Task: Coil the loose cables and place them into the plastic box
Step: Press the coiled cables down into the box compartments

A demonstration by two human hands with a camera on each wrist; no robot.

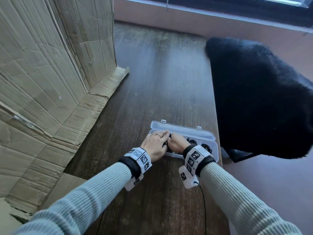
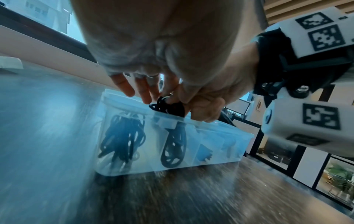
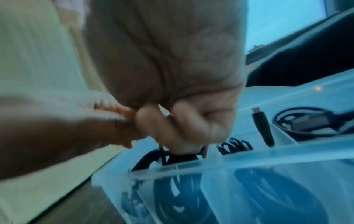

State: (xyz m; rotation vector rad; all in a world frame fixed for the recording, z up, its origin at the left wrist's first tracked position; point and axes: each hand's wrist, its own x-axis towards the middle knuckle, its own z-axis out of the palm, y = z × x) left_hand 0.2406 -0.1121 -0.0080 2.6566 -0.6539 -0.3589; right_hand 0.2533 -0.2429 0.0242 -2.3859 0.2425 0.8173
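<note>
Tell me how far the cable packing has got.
Done: coiled cables already sit in several compartments of the plastic box, lid open. In hand: the left hand and right hand press a black cable into a compartment near the left end. Left: seating it; no loose cables visible on the table.

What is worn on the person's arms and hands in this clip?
Both arms wear ribbed pale grey-green sleeves. Each wrist carries a black strap with a white block of black square markers: left band, right band. A thin black cable runs back from the right unit. The left hand wears a thin ring; the right hand shows none.
</note>
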